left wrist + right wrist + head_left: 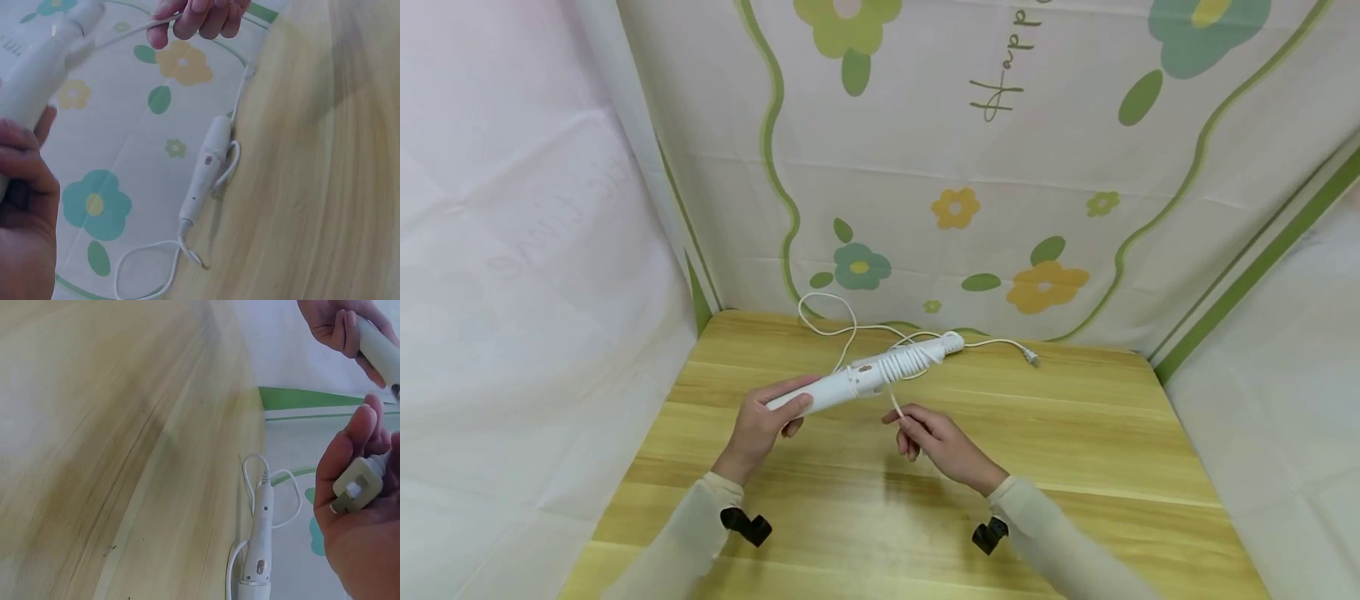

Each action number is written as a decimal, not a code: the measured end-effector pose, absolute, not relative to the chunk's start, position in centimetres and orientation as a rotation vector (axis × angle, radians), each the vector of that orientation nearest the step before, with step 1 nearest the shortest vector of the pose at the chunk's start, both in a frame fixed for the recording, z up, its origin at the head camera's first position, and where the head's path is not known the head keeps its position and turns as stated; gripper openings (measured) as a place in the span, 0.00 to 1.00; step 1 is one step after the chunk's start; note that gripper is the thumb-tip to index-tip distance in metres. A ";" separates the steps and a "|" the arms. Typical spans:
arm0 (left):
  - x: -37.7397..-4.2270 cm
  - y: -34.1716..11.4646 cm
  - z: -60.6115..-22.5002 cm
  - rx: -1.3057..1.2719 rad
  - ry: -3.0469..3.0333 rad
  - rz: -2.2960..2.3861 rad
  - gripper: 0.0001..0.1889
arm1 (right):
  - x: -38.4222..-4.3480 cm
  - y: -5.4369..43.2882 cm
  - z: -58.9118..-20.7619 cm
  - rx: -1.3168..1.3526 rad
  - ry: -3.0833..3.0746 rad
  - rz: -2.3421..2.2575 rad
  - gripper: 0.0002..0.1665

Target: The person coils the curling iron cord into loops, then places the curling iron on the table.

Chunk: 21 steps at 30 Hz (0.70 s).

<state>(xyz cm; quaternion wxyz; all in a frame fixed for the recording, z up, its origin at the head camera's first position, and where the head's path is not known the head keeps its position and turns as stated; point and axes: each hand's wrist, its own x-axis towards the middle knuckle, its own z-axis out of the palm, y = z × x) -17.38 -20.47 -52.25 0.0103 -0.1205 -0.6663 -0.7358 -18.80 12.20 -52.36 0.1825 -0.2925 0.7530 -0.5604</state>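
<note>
A: Where is the white wand?
B: In the left hand, raised above the table. The fingers and thumb are curled around one end.

A: Why this end, in your opinion?
B: The cord is wrapped in coils around the other part, so I think this grip leaves the coils uncovered.

A: And the right hand?
B: It pinches the loose length of the cord, with the plug inside the bent fingers. This length looks straight, so probably the pinch prevents the coils from loosening.

A: What lies behind?
B: A second wand, on the table near the flowered cloth. Perhaps it is there to give the hands room.
</note>
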 end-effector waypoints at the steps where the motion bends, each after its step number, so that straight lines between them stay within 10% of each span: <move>1: -17.4 -20.4 -52.3 -0.350 -2.107 -2.253 0.16 | -18.7 12.2 -52.5 -0.820 2.137 -1.581 0.21; 21: -17.2 -19.1 -52.7 -0.462 -2.233 -1.864 0.17 | -17.9 13.1 -51.7 -0.842 2.380 -1.337 0.17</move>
